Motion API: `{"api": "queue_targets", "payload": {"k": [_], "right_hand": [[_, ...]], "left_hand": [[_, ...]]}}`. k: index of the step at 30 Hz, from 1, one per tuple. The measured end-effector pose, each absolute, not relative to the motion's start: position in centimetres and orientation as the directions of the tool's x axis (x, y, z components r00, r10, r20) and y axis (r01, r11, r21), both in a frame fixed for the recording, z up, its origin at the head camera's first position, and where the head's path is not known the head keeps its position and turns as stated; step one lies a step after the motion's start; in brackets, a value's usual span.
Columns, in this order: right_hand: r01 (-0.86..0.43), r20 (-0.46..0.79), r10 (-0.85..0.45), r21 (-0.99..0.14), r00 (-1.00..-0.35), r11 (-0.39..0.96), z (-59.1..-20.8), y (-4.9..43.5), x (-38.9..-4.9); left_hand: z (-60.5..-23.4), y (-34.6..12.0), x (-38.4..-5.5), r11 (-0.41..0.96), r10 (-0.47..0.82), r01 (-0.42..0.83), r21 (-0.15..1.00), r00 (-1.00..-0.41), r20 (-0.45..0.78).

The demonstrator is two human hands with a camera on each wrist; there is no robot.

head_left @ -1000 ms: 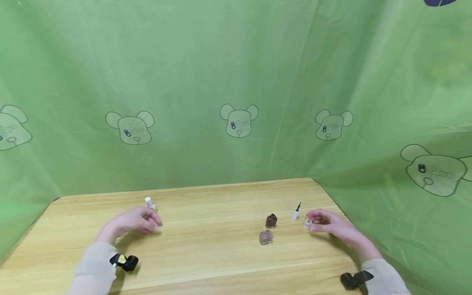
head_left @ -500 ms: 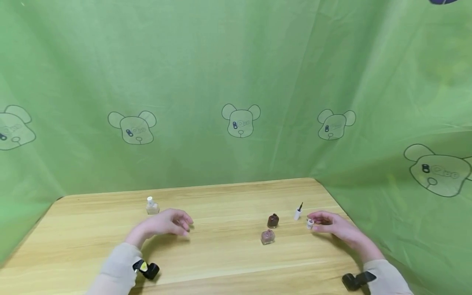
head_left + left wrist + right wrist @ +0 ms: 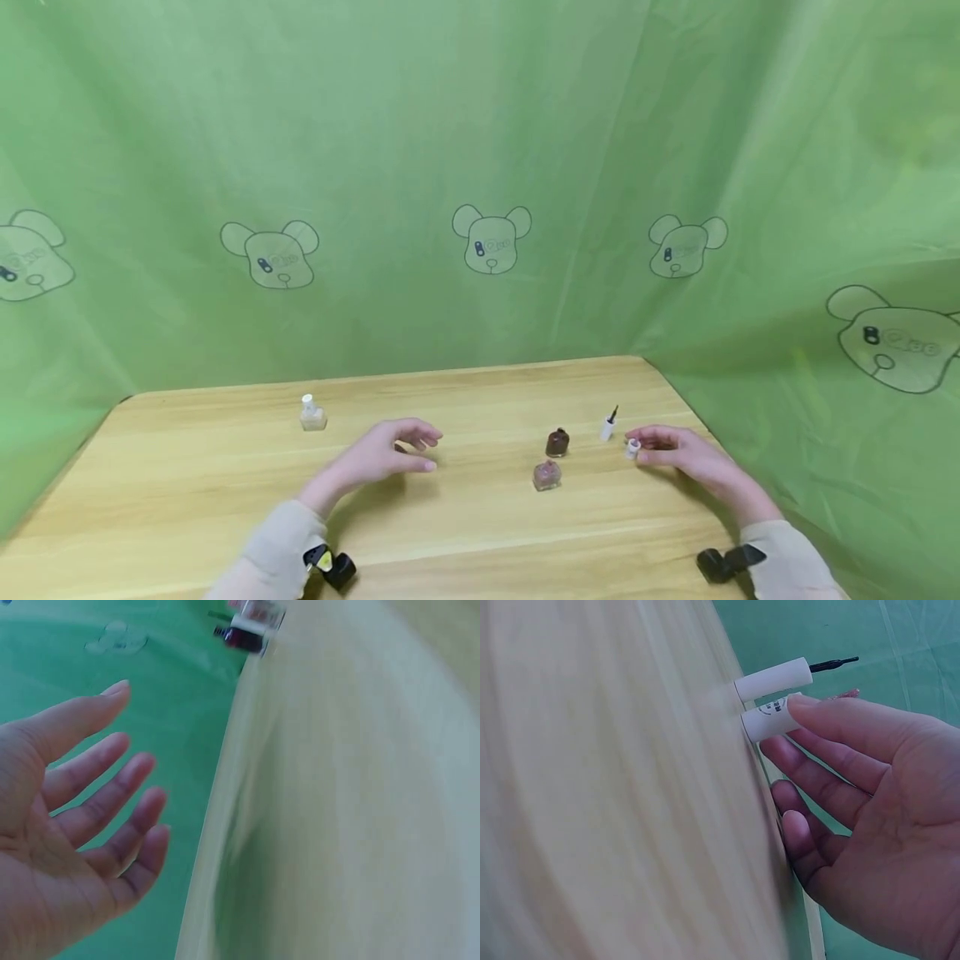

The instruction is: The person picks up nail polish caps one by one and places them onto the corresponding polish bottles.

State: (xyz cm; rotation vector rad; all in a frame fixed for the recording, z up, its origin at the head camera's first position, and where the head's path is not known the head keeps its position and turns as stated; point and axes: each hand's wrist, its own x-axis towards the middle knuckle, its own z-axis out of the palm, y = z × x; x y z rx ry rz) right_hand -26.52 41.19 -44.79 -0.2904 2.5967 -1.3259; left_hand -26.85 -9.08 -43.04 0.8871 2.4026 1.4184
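Note:
My right hand [image 3: 686,458] pinches a white nail polish cap [image 3: 769,721] between thumb and fingers. The cap stands on its end on the table, and a pinkish brush tip shows past the thumb. Beside it another white cap [image 3: 774,679] stands with its dark brush [image 3: 613,413] pointing up. My left hand [image 3: 382,457] hovers over the middle of the table, fingers loosely spread, holding nothing. To its right sit two uncapped nail polish bottles, a dark brown-red one [image 3: 557,443] and a pinkish one [image 3: 547,476].
A clear nail polish bottle [image 3: 313,418] with a white cap stands at the back left of the wooden table [image 3: 187,483]. A green curtain [image 3: 375,167] with bear faces hangs behind the table and along its right side.
My left hand has moved right, from beside the clear bottle to the table's middle, leaving that bottle standing. The right hand stays at the cap; the view has shifted slightly.

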Motion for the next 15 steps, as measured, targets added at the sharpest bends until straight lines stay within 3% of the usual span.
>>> {"api": "queue_targets", "payload": {"k": [15], "right_hand": [[-0.078,-0.1,-0.273,-0.815,-0.957,0.574,-44.7,41.0,-26.3]], "left_hand": [[-43.0,-5.0,-25.0,0.352,0.576,0.364,0.863,-0.811,0.107]]}}
